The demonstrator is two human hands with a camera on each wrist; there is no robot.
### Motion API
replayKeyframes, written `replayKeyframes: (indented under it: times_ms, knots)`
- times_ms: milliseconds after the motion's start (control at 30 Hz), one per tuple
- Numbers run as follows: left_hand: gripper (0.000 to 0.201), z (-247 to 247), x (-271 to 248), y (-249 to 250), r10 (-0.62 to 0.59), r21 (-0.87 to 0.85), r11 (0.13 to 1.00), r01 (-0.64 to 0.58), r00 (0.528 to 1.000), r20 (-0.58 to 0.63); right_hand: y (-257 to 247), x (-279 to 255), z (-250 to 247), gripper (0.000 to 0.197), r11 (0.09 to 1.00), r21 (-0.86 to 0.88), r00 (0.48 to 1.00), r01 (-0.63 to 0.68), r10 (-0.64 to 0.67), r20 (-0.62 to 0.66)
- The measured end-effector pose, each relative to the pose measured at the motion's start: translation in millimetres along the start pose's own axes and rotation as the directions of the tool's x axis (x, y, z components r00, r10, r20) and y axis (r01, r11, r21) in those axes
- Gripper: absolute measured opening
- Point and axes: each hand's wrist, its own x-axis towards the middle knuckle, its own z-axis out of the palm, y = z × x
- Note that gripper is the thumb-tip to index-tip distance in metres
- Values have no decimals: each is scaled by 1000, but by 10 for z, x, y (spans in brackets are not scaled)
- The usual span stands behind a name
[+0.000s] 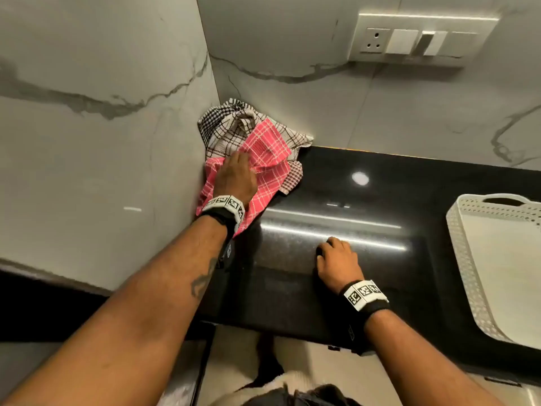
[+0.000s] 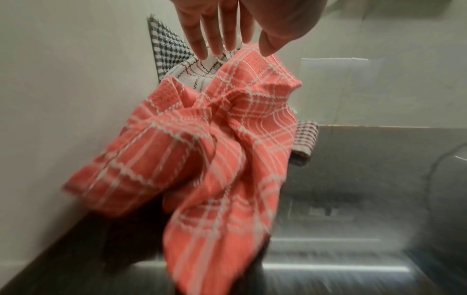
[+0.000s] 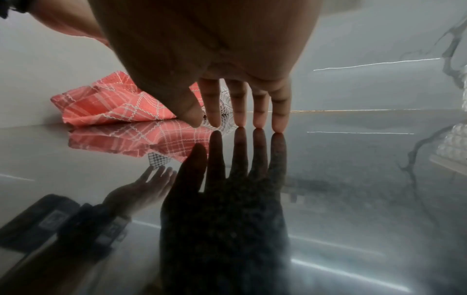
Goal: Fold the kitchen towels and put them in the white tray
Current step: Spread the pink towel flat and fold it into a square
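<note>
The white tray [image 1: 465,259] is cut off by the right edge of the head view, so only its perforated left wall and part of its handle show; in the right wrist view it is a pale blur at the far right. The lower part of the left wrist view is smeared, and the near end of the pink checked towel [image 2: 227,149] is hard to make out there. The brown-and-white checked towel [image 1: 231,124] lies crumpled in the wall corner above the frame's centre, largely covered by the pink one. The left hand [image 1: 235,178] reaches over the pink towel with fingers [image 2: 215,38] straight and spread, their tips at its upper edge, gripping nothing. The right hand [image 1: 336,260] sits lower centre, well apart from both towels, its straight fingertips [image 3: 259,119] touching the glossy black surface [image 1: 366,200], holding nothing.
</note>
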Motion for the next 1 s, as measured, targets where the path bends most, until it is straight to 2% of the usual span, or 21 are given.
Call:
replayKeyframes:
  times_ms: [67, 133, 200, 233, 333, 367, 467, 600, 667, 700, 733, 800, 933, 1000]
  knots:
    - [42, 20, 240, -90, -16, 8, 1000, 16, 1000, -17, -39, 63, 23, 27, 999, -25, 999, -40, 39, -22]
    - [55, 52, 431, -149, -46, 14, 999, 45, 998, 38, -67, 82, 56, 27, 996, -47, 997, -70, 69, -38]
    - [58, 100, 548, -192, -75, 7, 997, 75, 992, 102, -99, 125, 38, 28, 994, -44, 994, -104, 103, -29]
    - [52, 107, 582, -217, -74, 9, 997, 73, 990, 119, -111, 143, 28, 28, 992, -45, 993, -117, 116, -26]
    - [17, 72, 588, -207, -12, 23, 1000, 9, 990, 144, -115, 191, 17, 27, 991, -42, 992, -126, 125, -25]
    - [12, 43, 556, -172, 5, -9, 1000, -3, 986, 164, -108, 204, 6, 26, 991, -37, 991, -131, 130, -25]
    - [13, -37, 342, -14, 95, -158, 985, -63, 974, 206, -76, 235, -40, 25, 992, -31, 992, -125, 124, -28]
    - [13, -39, -197, 152, 255, -281, 944, -175, 926, 280, -30, 212, -102, 27, 995, -11, 995, -99, 99, 9]
    - [13, 39, -509, 244, 295, -305, 931, -202, 908, 297, 29, 155, -179, 34, 989, 128, 997, -78, 81, -15]
    - [14, 74, -657, 302, 306, -309, 928, -208, 898, 315, 39, 119, -234, 39, 960, 270, 997, -67, 76, -24]
    - [15, 110, -786, 355, 317, -307, 927, -215, 887, 336, 40, 117, -273, 41, 892, 448, 997, -58, 78, -27]
    - [14, 174, -1065, 532, 344, -302, 924, -236, 857, 383, 90, 58, -334, 38, 668, 743, 996, -39, 83, -23]
    - [9, 171, -1416, 829, 349, -291, 928, -233, 815, 461, 230, 7, -344, 39, 328, 928, 971, -178, 214, 110]
    - [11, 125, -1515, 970, 350, -302, 926, -227, 814, 464, 342, -75, -325, 42, 233, 950, 959, -208, 239, 151]
